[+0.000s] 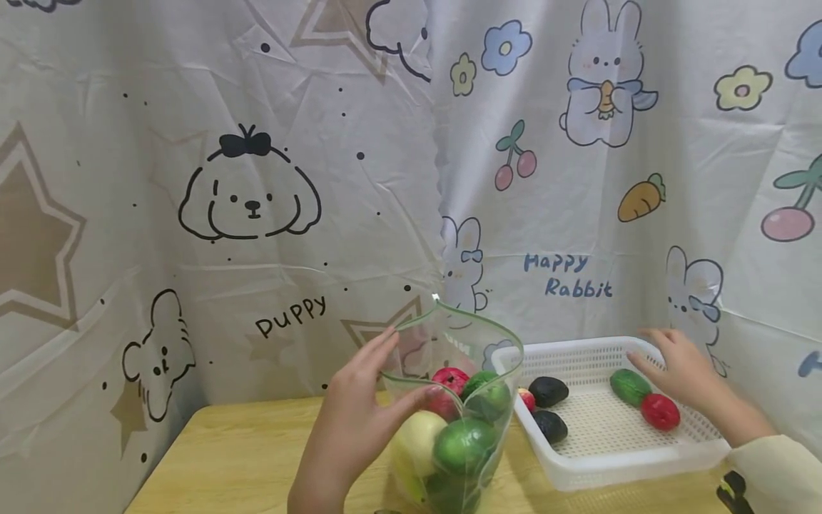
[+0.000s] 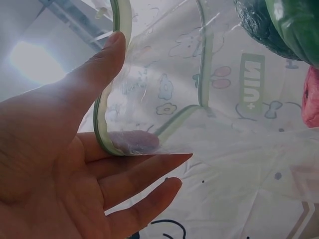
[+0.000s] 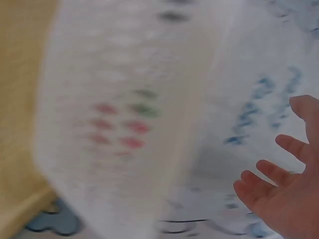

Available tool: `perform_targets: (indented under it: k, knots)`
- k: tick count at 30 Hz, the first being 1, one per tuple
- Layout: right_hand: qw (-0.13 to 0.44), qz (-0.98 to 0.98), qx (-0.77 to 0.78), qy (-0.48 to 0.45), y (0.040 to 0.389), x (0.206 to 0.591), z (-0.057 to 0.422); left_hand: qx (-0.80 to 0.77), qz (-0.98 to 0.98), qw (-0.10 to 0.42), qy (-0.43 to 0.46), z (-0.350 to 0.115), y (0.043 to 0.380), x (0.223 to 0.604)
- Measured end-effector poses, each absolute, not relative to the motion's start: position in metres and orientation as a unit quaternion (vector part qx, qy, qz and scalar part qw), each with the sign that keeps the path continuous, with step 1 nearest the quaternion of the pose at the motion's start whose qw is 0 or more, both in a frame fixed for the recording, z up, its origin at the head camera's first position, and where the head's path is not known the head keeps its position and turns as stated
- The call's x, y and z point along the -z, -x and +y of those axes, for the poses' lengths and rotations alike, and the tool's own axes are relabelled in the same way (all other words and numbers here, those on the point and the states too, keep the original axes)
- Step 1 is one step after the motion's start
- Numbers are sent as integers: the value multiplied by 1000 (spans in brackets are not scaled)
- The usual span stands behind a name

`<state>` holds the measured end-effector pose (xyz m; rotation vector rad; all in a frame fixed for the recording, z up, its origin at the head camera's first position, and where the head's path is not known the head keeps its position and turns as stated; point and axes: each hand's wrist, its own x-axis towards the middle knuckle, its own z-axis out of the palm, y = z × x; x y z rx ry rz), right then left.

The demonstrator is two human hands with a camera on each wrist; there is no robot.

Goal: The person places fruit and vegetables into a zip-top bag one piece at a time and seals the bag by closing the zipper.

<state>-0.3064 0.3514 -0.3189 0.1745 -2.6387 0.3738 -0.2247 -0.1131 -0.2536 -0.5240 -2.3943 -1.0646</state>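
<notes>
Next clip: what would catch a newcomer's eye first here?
Probably the clear bag of fruit, low centre, with the left hand at its mouth. To its right, a white basket holds more fruit, the right hand near its right side. Cartoon curtains fill the background.

The left hand (image 2: 62, 159) reaches in from the left edge, at the mouth of a clear bag (image 2: 142, 94); the thumb lies across the green-trimmed rim (image 2: 99, 127), and one fingertip shows blurred through the film, the other fingers extended below it. The bag's far edge, also green, runs down and bends at a corner. A green label (image 2: 252, 79) with white lettering sits on the film. At the upper right are a dark green item (image 2: 261, 25) and a brighter green one (image 2: 299, 25) overlapping it, with a pinkish-red item (image 2: 311, 99) beneath, cut by the frame. Printed cloth (image 2: 229, 186) forms the backdrop; a bright light (image 2: 36, 64) glares at the left
</notes>
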Motion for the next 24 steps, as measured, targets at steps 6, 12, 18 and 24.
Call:
perform_targets:
  k: [6, 12, 18, 24]
  knots:
    - [151, -976, -142, -66, 322, 384, 388, 381, -873, 239, 190, -113, 225, 254]
    - [53, -986, -143, -62, 323, 397, 392, 379, -871, 241, 197, -112, 227, 254]
    - [-60, -985, -154, -45, 325, 393, 385, 382, -872, 236, 194, -113, 225, 253]
    - [-80, -982, -162, -45, 329, 396, 384, 387, -873, 229, 191, -114, 225, 253]
